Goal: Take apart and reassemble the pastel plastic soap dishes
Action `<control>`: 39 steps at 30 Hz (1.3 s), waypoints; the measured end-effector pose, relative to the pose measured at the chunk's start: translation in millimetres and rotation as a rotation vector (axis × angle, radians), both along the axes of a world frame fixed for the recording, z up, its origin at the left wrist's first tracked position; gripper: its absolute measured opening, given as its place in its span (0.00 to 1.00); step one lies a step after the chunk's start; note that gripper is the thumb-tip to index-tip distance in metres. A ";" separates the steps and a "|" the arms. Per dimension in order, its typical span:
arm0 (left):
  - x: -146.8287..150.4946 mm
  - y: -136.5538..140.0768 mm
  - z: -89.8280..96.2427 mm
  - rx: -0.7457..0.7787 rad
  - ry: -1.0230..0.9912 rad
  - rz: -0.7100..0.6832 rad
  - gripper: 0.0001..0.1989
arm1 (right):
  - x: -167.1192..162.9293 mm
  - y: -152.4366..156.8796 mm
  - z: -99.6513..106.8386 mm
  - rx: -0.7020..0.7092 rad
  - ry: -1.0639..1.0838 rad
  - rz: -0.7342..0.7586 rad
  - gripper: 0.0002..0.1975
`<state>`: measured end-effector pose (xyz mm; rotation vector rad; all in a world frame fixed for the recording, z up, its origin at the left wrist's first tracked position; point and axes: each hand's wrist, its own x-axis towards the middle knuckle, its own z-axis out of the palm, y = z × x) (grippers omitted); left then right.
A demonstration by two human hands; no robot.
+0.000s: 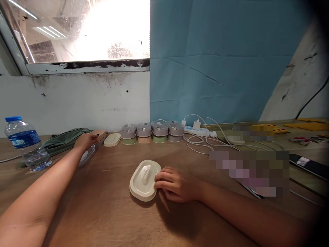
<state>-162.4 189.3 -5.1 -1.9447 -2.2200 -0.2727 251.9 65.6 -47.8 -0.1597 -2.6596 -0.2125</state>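
My right hand [174, 184] grips the right edge of a cream oval lid [146, 176] with a raised middle ridge, thumb below and fingers on the rim. The lid is slightly tilted above the wooden table. Stretched to the back left, my left hand [86, 141] has its fingers closed at a peach-coloured container [99, 133], partly hidden by the hand. Under that wrist lies a clear, grey-edged lid [88, 156]. Right of the container, a second cream lid [112, 139] lies flat on the table.
Several small lunch boxes [144, 132] with grey lids stand in a row by the wall. A water bottle [27, 144] and green cloth bag [64, 140] are at left. At right are a power strip [203, 131] with white cables and a phone [311, 166].
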 end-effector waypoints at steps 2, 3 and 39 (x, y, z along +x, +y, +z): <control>1.3 -0.8 -0.2 0.000 -0.012 -0.001 0.23 | 0.2 0.4 -0.4 0.002 -0.008 -0.003 0.12; 1.9 -1.2 -0.3 -0.001 -0.016 0.000 0.23 | 0.2 0.6 -0.6 0.003 -0.010 -0.003 0.12; -5.0 -0.4 -1.7 -0.011 -0.007 -0.033 0.21 | -0.6 -0.1 -0.5 -0.009 0.012 0.001 0.11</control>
